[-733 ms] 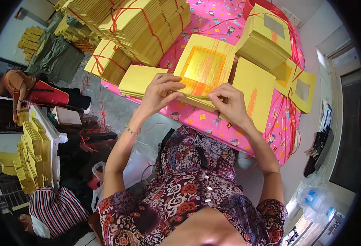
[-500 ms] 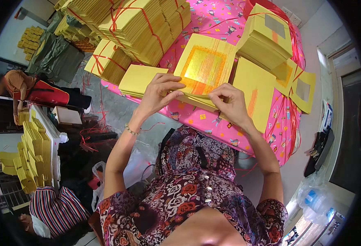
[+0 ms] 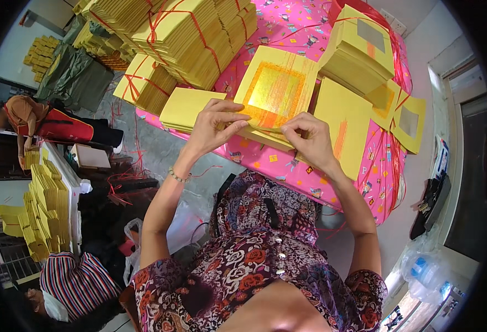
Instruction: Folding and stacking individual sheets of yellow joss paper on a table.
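Pinching the near edge of the gold-panelled yellow sheet [image 3: 276, 91] with left hand [image 3: 214, 123] and right hand [image 3: 313, 139], midway along the pink surface's [image 3: 268, 157] near edge. Probably best to grip lightly, match both sides, avoid creases tbh.

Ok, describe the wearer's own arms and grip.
The left sleeve and right sleeve are short, dark purple, with a floral print in red and pale tones. Both arms are bare below them. A beaded bracelet circles the left wrist; the right wrist shows none. The left grip and right grip wear no gloves.
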`<state>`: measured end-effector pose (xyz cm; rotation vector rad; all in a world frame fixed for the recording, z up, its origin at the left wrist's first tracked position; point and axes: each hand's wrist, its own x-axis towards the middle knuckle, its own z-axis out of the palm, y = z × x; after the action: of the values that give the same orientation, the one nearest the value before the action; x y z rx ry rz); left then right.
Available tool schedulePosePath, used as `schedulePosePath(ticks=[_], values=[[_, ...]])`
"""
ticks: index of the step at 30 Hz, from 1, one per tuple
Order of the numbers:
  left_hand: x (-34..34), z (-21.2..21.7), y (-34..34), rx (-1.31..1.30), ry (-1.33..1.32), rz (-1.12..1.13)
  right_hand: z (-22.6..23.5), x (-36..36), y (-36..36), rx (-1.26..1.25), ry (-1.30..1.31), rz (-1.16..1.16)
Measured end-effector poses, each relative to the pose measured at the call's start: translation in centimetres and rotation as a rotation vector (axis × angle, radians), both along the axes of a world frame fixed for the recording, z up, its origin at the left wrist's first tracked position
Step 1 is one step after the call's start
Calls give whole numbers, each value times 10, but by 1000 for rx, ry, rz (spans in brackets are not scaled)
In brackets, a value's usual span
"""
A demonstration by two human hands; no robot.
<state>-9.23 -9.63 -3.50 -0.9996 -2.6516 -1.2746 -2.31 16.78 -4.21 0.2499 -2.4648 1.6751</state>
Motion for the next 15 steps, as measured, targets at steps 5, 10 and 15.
schedulePosePath(ticks=[5,10,15], values=[[-1,0,1,-6,-2,6,2,-1,-1,-5,-16,-13],[-1,3,2,-29,12,9,0,-1,-1,0,-22,-21],[-4,3,4,-52,120,3,5,3,-2,30,-43,-12]])
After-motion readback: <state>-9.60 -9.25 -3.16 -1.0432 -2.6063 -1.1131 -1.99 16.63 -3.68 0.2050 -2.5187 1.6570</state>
